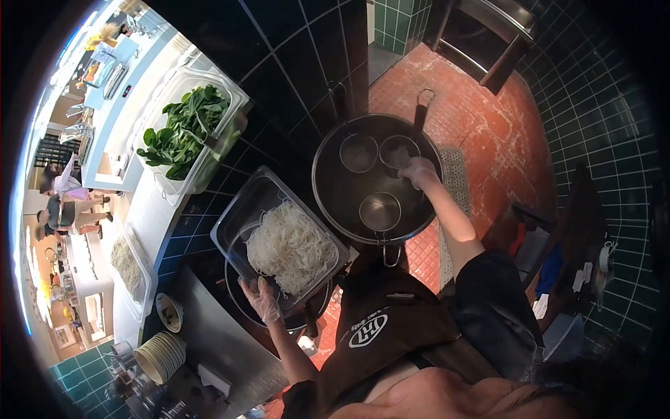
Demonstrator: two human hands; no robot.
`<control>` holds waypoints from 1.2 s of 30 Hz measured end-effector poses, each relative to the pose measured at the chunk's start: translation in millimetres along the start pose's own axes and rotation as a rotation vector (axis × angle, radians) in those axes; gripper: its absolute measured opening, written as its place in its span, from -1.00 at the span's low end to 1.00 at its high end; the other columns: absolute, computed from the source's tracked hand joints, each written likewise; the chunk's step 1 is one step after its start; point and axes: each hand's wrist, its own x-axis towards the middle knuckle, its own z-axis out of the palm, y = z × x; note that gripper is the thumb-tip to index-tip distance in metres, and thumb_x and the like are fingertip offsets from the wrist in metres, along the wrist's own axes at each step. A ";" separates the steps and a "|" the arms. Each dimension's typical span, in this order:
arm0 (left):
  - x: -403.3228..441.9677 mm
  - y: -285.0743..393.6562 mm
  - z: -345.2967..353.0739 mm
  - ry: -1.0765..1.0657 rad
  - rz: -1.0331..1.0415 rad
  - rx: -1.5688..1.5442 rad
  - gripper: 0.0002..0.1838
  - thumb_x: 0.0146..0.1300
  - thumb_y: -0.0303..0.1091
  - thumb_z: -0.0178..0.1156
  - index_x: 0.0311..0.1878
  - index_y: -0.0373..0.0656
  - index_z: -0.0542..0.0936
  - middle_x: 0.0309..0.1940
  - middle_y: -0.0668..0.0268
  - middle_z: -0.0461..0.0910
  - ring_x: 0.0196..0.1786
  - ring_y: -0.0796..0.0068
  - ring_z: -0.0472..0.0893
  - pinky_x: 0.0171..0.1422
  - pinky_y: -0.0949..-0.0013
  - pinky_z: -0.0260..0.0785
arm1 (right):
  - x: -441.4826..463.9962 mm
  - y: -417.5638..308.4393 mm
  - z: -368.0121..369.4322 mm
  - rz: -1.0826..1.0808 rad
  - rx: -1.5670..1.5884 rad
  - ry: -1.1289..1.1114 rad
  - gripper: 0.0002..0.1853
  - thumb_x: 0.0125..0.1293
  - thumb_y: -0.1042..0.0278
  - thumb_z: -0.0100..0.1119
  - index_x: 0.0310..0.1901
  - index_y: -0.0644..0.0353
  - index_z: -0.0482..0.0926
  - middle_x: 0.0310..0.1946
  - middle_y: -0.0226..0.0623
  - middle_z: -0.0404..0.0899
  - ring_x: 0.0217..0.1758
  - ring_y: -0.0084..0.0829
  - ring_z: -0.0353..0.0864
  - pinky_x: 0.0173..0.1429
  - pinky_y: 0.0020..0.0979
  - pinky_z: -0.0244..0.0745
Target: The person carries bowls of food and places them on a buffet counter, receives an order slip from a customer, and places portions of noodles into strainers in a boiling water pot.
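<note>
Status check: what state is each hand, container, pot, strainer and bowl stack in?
Noodle container: uncovered, partly filled with white noodles
Pot: uncovered, holding liquid
Upper-right strainer: pale noodle-like clump inside
Upper-left strainer: pale contents, too hazy to tell
Lower strainer: no noodles apparent
Greens container: uncovered, heaped with leafy greens
Bowls: stacked
Left hand: gloved, at noodle container's edge
Right hand: gloved, at upper-right strainer

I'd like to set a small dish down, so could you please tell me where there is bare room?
The steel counter shows a bare patch beside the bowl stack; the white ledge has another between the greens tub and shallow tray. It is crowded in the large pot: three strainers and the right hand.
</note>
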 end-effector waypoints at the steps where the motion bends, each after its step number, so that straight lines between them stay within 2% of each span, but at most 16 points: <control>1: -1.0 0.1 -1.9 0.016 -0.061 -0.033 -0.28 0.23 -0.49 0.17 0.40 -0.18 0.04 -0.08 0.28 0.46 -0.29 0.60 0.44 -0.29 0.58 0.32 | 13.5 10.7 9.5 0.007 -0.014 -0.057 -0.63 -0.02 0.07 0.27 -0.21 0.12 0.64 -0.26 -0.07 0.62 -0.12 -0.15 0.60 -0.01 -0.24 0.47; 3: -1.2 2.5 -0.3 0.069 -0.160 -0.129 -0.20 0.18 -0.46 0.23 0.42 -0.08 0.01 -0.17 0.33 0.49 -0.47 0.70 0.38 -0.48 0.63 0.24 | 28.6 26.9 20.8 0.037 -0.005 -0.090 -0.66 -0.01 0.06 0.25 -0.28 0.11 0.66 -0.32 -0.11 0.64 -0.20 -0.17 0.62 -0.07 -0.26 0.49; 6: 7.7 -5.8 -20.7 -0.186 -0.308 -0.142 -0.14 0.16 -0.42 0.26 0.43 -0.04 -0.04 -0.11 0.28 0.49 -0.34 0.61 0.47 -0.33 0.57 0.35 | 36.7 24.6 15.9 0.039 -0.095 -0.037 -0.70 0.00 0.09 0.23 -0.29 0.10 0.67 -0.31 -0.14 0.64 -0.22 -0.18 0.63 -0.10 -0.27 0.49; 8: 3.3 -5.5 -15.6 -0.126 -0.350 -0.159 -0.12 0.15 -0.48 0.24 0.44 -0.01 -0.06 -0.01 0.21 0.48 -0.19 0.49 0.51 -0.18 0.47 0.40 | 16.9 -15.1 -31.7 -0.017 -0.365 -0.028 -0.71 0.02 0.21 0.24 -0.19 0.08 0.66 -0.22 -0.12 0.63 -0.13 -0.16 0.62 -0.04 -0.27 0.49; 9: 0.9 -3.8 -11.0 -0.102 -0.373 -0.166 -0.11 0.14 -0.50 0.23 0.45 0.00 -0.07 0.04 0.17 0.47 -0.12 0.43 0.53 -0.11 0.42 0.43 | -16.8 -50.4 -71.1 0.064 -0.088 -0.125 -0.69 0.05 0.23 0.21 -0.14 0.09 0.65 -0.17 -0.18 0.63 -0.08 -0.19 0.61 0.01 -0.31 0.49; 11: -3.3 10.7 -1.2 -0.124 -0.376 -0.177 -0.09 0.11 -0.57 0.19 0.45 0.02 -0.10 0.15 0.09 0.40 0.06 0.30 0.47 0.05 0.32 0.38 | -5.7 -39.6 -60.7 -0.082 0.077 0.075 -0.66 0.06 0.20 0.21 -0.09 0.04 0.63 -0.24 -0.15 0.64 -0.23 -0.21 0.63 -0.08 -0.26 0.50; 13: -4.9 12.9 0.0 -0.170 -0.361 -0.180 -0.07 0.09 -0.56 0.17 0.46 0.11 -0.12 0.24 0.10 0.33 0.15 0.25 0.44 0.12 0.22 0.34 | 7.3 -26.4 -47.4 -0.166 -0.064 0.167 -0.60 0.07 0.18 0.20 -0.01 0.03 0.59 -0.26 -0.14 0.63 -0.32 -0.25 0.64 -0.16 -0.27 0.50; 15: -2.5 7.3 -4.7 -0.240 -0.323 -0.165 -0.05 0.08 -0.48 0.17 0.46 0.26 -0.13 0.32 0.19 0.26 0.15 0.27 0.43 0.08 0.14 0.30 | 18.0 -20.8 -36.4 -0.183 -0.503 0.151 -0.53 0.08 0.17 0.19 0.08 0.03 0.52 -0.23 -0.15 0.63 -0.35 -0.32 0.63 -0.22 -0.34 0.51; 18: 0.9 -3.5 -8.1 -0.326 -0.232 -0.204 -0.03 0.04 -0.60 0.12 0.47 0.14 -0.15 0.32 0.15 0.25 0.22 0.21 0.38 0.16 0.20 0.30 | -32.5 -73.2 -52.6 -0.161 -0.008 -0.209 -0.54 0.17 0.17 0.16 0.12 0.08 0.49 -0.20 -0.23 0.61 -0.34 -0.47 0.61 -0.27 -0.46 0.52; 21: -1.6 7.0 -3.8 -0.316 -0.235 -0.369 0.03 -0.11 -0.78 0.01 0.47 0.04 -0.14 0.32 0.09 0.23 0.27 0.13 0.33 0.23 0.21 0.29 | -51.5 -101.0 -10.5 -0.223 0.460 -0.667 -0.63 0.17 0.27 0.20 0.01 0.19 0.56 -0.21 -0.28 0.61 -0.29 -0.51 0.59 -0.25 -0.48 0.51; 24: 1.2 1.5 -11.1 -0.298 -0.277 -0.281 0.12 -0.22 -0.82 0.03 0.47 0.08 -0.16 0.32 0.06 0.22 0.21 0.12 0.41 0.10 0.29 0.38 | -85.3 -152.6 9.7 -0.295 0.428 -0.910 -0.64 0.21 0.27 0.17 0.01 0.23 0.54 -0.31 -0.38 0.57 -0.32 -0.64 0.54 -0.34 -0.58 0.46; 26: 4.6 -7.8 -11.9 -0.349 -0.204 -0.496 0.15 -0.26 -0.82 0.05 0.47 0.08 -0.15 0.31 0.05 0.23 0.16 0.11 0.44 -0.05 0.37 0.44 | -92.4 -171.8 31.3 -0.305 0.369 -1.037 -0.59 0.25 0.26 0.10 0.08 0.31 0.47 -0.26 -0.38 0.57 -0.30 -0.54 0.58 -0.22 -0.52 0.51; 29: -6.6 10.7 -7.3 -0.364 -0.162 -0.591 0.16 -0.42 -0.76 0.09 0.45 -0.15 -0.08 0.38 0.11 0.10 0.39 0.16 0.17 0.41 0.19 0.08 | -98.6 -191.7 51.8 -0.429 0.154 -1.031 -0.62 0.11 0.31 0.18 -0.07 0.34 0.52 -0.38 -0.29 0.59 -0.35 -0.48 0.61 -0.26 -0.43 0.56; 31: -15.6 1.5 -22.3 -0.329 -0.210 -0.639 0.18 -0.42 -0.80 0.09 0.46 -0.14 -0.09 0.36 0.12 0.14 0.36 0.20 0.22 0.35 0.22 0.18 | -111.6 -203.9 46.4 -0.340 0.115 -1.035 -0.65 0.06 0.37 0.18 -0.13 0.40 0.53 -0.39 -0.21 0.60 -0.36 -0.41 0.64 -0.29 -0.41 0.59; 32: -18.8 -7.6 -28.5 -0.318 -0.229 -0.613 0.17 -0.41 -0.81 0.08 0.46 -0.14 -0.09 0.35 0.11 0.16 0.35 0.20 0.24 0.33 0.23 0.21 | -113.3 -203.9 48.5 -0.408 0.036 -1.021 -0.66 0.05 0.41 0.19 -0.13 0.40 0.50 -0.40 -0.20 0.59 -0.36 -0.39 0.64 -0.31 -0.40 0.59; 36: -55.4 42.4 -59.2 -0.244 -0.211 -0.647 0.14 -0.32 -0.80 0.10 0.46 -0.02 -0.08 0.32 0.05 0.20 0.26 0.14 0.34 0.19 0.24 0.34 | -165.6 -236.9 25.7 -0.408 0.081 -1.064 -0.72 0.06 0.47 0.19 -0.18 0.38 0.46 -0.40 -0.23 0.55 -0.39 -0.42 0.61 -0.33 -0.42 0.58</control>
